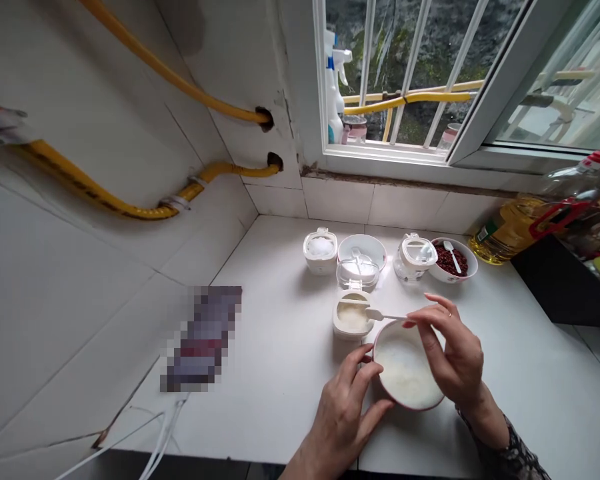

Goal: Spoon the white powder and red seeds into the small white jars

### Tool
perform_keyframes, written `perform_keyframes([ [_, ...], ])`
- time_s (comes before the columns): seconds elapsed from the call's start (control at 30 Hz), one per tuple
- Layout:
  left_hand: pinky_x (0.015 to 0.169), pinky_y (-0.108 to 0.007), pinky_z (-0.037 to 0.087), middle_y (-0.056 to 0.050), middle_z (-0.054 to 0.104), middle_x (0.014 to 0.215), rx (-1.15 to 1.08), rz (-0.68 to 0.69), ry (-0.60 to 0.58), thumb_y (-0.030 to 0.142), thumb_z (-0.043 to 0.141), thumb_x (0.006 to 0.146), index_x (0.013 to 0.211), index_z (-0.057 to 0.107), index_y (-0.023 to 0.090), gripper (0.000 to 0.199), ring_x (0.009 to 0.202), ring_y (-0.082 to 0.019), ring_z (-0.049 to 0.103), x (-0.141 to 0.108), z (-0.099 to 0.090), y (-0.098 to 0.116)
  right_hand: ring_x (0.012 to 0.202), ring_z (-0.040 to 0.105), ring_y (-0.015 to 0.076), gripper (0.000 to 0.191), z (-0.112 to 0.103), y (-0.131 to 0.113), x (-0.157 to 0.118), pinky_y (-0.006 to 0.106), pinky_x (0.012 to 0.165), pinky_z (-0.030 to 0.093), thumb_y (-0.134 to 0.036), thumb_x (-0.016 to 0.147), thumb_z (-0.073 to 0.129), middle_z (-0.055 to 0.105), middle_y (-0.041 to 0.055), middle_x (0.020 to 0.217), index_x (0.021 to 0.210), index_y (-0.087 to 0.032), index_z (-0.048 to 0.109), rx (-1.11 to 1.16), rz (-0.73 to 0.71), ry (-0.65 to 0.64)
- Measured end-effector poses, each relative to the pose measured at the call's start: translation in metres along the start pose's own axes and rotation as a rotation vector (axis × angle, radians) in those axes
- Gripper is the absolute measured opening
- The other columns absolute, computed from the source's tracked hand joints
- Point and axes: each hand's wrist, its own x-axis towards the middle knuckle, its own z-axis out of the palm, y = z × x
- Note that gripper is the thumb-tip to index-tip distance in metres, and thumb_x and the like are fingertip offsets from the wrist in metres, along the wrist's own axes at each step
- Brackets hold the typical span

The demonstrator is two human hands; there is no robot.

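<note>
A white bowl with a reddish rim (410, 380) stands near the counter's front, holding something pale and cream-coloured. My left hand (343, 410) grips its left side, fingers and thumb against the rim. Over the bowl's right side, my right hand (450, 353) pinches the thin handle of a small white spoon (375, 314). The spoon's head points left, at the right edge of an open seasoning jar (353, 333). Pale powder shows inside that jar, and its clear lid (359, 268) is tipped back. Whether the spoon carries anything, I cannot tell.
Behind stand a jar of white grains (321, 257), a white bowl (373, 247), a clear-lidded jar (414, 259) and a bowl of dark red pieces (445, 270) with a white spoon. An oil bottle (510, 227) is at right. A pixelated object (205, 337) and white cables (163, 437) lie left.
</note>
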Motion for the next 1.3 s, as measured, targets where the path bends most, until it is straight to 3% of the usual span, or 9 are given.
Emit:
perform_keyframes([
  [0.07, 0.087, -0.037, 0.061, -0.016, 0.058, 0.129, -0.003, -0.007, -0.004, 0.033, 0.056, 0.096, 0.118, 0.049, 0.022, 0.025, 0.115, -0.026, 0.066, 0.001, 0.0, 0.0, 0.065, 0.064, 0.0157, 0.021, -0.009, 0.004, -0.002, 0.044, 0.096, 0.048, -0.007, 0.091, 0.051, 0.067, -0.0037, 0.069, 0.1, -0.023, 0.062, 0.001, 0.092, 0.005],
  [0.17, 0.085, -0.036, 0.061, -0.016, 0.059, 0.128, 0.009, -0.001, -0.006, 0.034, 0.056, 0.097, 0.118, 0.05, 0.022, 0.025, 0.113, -0.026, 0.067, 0.001, 0.0, 0.001, 0.059, 0.061, 0.016, 0.017, -0.016, 0.011, -0.007, 0.045, 0.094, 0.049, -0.012, 0.091, 0.05, 0.065, -0.0041, 0.064, 0.093, -0.024, 0.061, -0.052, 0.149, -0.116],
  [0.3, 0.085, -0.035, 0.062, -0.016, 0.06, 0.127, 0.057, 0.021, 0.017, 0.037, 0.052, 0.098, 0.117, 0.051, 0.021, 0.025, 0.112, -0.025, 0.067, 0.001, 0.001, 0.0, 0.06, 0.061, 0.0164, 0.02, -0.013, 0.014, -0.013, 0.047, 0.096, 0.046, -0.009, 0.089, 0.046, 0.067, -0.0014, 0.068, 0.093, -0.023, 0.06, -0.091, 0.084, -0.279],
  [0.47, 0.084, -0.033, 0.061, -0.016, 0.06, 0.127, 0.08, 0.027, 0.03, 0.037, 0.051, 0.099, 0.117, 0.052, 0.02, 0.024, 0.108, -0.023, 0.069, 0.0, 0.002, 0.0, 0.066, 0.062, 0.0159, 0.026, -0.016, 0.011, -0.014, 0.044, 0.097, 0.046, -0.004, 0.087, 0.042, 0.068, -0.0009, 0.075, 0.095, -0.023, 0.057, 0.054, -0.021, -0.431],
  [0.67, 0.083, -0.031, 0.061, -0.016, 0.059, 0.127, 0.07, 0.023, 0.029, 0.037, 0.051, 0.099, 0.116, 0.052, 0.02, 0.024, 0.103, -0.021, 0.069, 0.001, 0.002, 0.002, 0.058, 0.058, 0.0151, 0.02, -0.019, 0.018, -0.018, 0.045, 0.092, 0.045, -0.006, 0.088, 0.045, 0.067, -0.0017, 0.069, 0.092, -0.022, 0.056, -0.078, 0.035, -0.349],
  [0.83, 0.083, -0.033, 0.062, -0.016, 0.059, 0.128, 0.057, 0.016, 0.015, 0.036, 0.052, 0.098, 0.117, 0.051, 0.021, 0.024, 0.103, -0.022, 0.069, 0.0, 0.002, 0.001, 0.058, 0.06, 0.0144, 0.019, -0.009, 0.015, -0.023, 0.047, 0.099, 0.043, -0.008, 0.088, 0.045, 0.068, -0.0029, 0.067, 0.087, -0.022, 0.057, 0.014, 0.117, -0.361],
  [1.07, 0.082, -0.034, 0.062, -0.016, 0.059, 0.129, 0.057, 0.01, 0.014, 0.031, 0.058, 0.095, 0.118, 0.051, 0.021, 0.026, 0.104, -0.023, 0.069, -0.001, 0.004, 0.0, 0.079, 0.066, 0.0243, 0.018, -0.015, 0.017, -0.022, 0.043, 0.092, 0.047, -0.025, 0.086, 0.051, 0.067, 0.0003, 0.058, 0.074, -0.024, 0.065, 0.18, 0.573, -0.2],
  [1.17, 0.084, -0.036, 0.061, -0.015, 0.059, 0.13, 0.056, 0.012, 0.007, 0.031, 0.06, 0.093, 0.12, 0.05, 0.022, 0.029, 0.107, -0.024, 0.068, 0.0, 0.004, 0.001, 0.069, 0.066, 0.0237, 0.018, -0.017, 0.019, -0.021, 0.037, 0.077, 0.05, -0.033, 0.083, 0.056, 0.066, 0.0018, 0.057, 0.074, -0.023, 0.067, 0.286, 0.716, -0.152],
  [1.3, 0.087, -0.039, 0.061, -0.016, 0.058, 0.13, 0.07, 0.032, 0.017, 0.032, 0.061, 0.093, 0.121, 0.048, 0.022, 0.032, 0.115, -0.027, 0.065, 0.0, 0.006, 0.0, 0.06, 0.064, 0.021, 0.021, -0.017, 0.024, -0.02, 0.034, 0.068, 0.05, -0.04, 0.08, 0.063, 0.065, 0.0012, 0.055, 0.076, -0.021, 0.069, 0.4, 0.779, -0.123],
])
